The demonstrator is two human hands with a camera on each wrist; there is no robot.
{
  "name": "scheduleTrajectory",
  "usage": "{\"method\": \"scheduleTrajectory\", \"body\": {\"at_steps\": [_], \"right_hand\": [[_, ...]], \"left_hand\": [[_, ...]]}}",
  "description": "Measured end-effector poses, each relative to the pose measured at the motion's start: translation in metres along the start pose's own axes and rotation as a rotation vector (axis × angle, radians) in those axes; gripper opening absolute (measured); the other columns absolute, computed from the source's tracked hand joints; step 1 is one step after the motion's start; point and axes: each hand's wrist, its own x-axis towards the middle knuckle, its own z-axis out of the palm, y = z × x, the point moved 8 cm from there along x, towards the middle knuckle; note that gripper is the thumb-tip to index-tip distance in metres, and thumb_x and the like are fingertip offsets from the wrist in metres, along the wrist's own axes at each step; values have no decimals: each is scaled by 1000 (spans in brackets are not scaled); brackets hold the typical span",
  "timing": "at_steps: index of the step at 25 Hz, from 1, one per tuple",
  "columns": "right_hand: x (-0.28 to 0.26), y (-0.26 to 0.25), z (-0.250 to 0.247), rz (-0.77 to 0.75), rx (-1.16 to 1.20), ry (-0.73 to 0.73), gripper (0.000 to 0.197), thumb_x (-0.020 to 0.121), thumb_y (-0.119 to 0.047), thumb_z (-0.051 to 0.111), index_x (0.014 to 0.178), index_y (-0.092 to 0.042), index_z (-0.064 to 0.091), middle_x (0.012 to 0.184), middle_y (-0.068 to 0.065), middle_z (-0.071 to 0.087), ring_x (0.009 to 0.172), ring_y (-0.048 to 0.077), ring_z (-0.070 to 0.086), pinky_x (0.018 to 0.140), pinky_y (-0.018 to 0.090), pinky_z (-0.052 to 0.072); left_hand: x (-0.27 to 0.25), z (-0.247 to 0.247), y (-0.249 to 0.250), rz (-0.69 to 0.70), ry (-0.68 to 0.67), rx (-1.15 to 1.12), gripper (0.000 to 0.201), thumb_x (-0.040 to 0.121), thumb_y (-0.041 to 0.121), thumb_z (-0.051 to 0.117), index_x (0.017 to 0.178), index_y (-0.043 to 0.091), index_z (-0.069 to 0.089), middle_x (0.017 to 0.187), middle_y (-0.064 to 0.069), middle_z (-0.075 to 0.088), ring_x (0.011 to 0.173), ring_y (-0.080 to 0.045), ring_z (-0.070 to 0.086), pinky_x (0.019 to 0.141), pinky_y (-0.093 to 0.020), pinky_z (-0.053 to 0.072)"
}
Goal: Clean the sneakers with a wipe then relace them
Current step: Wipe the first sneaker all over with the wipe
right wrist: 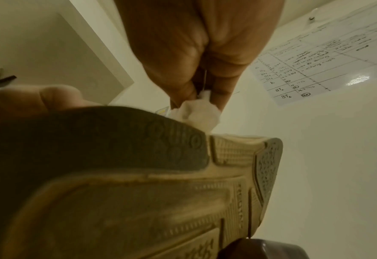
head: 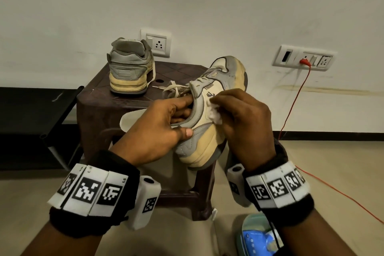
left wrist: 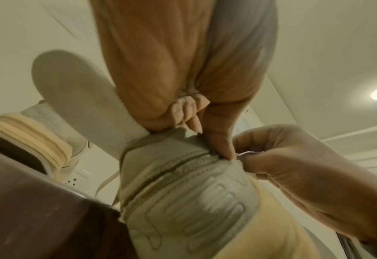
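Cream leather is mid-wipe: your right hand (head: 245,118) pinches the wipe (head: 215,114) against the sneaker (head: 207,137) side, your left hand (head: 158,131) gripping its collar. Next, I judge, wipe toward the toe above the table (head: 93,100).

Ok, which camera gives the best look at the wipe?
The right wrist view: the white wipe sits unobstructed, pinched in the right hand against the sneaker. The head view shows it partly hidden; the left wrist view only a sliver.

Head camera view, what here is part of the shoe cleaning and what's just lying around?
Part of the job:
- held sneaker, gripped by left hand
- wipe, pinched in right hand
- second sneaker on the stool
- loose insole

Lying about:
- red cable
- wall sockets
- blue slipper
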Motion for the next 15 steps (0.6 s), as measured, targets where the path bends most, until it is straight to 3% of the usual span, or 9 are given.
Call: {"method": "scheduleTrajectory", "body": {"at_steps": [3, 7, 12, 15], "right_hand": [[-2, 5, -3, 90, 43, 24, 23, 80, -1, 67, 102, -6, 72, 102, 8, 68, 91, 18, 64, 77, 34, 56], [-12, -6, 9, 68, -16, -226, 39, 85, -8, 58, 124, -11, 62, 125, 8, 58, 113, 22, 55, 94, 33, 48], [-10, -2, 3, 62, -66, -99, 28, 77, -5, 72, 105, -9, 72, 106, 10, 67, 95, 25, 65, 78, 42, 57], [-17, -25, 8, -77, -54, -119, 22, 78, -5, 70, 99, -8, 73, 101, 11, 68, 91, 26, 65, 73, 41, 57]], "left_hand": [[4, 2, 1, 2, 18, 13, 75, 78, -12, 66, 109, 53, 47, 99, 35, 66, 104, 8, 61, 91, -10, 46], [6, -1, 0, 13, 25, -17, 72, 78, -15, 64, 103, 51, 48, 92, 38, 65, 98, 14, 60, 85, -5, 45], [3, 3, -3, 19, 3, 12, 75, 78, -14, 64, 107, 53, 46, 93, 43, 62, 100, 17, 57, 87, -4, 43], [2, 2, -1, 24, 10, -32, 71, 78, -14, 64, 99, 51, 48, 90, 46, 61, 96, 22, 56, 79, 0, 42]]}}
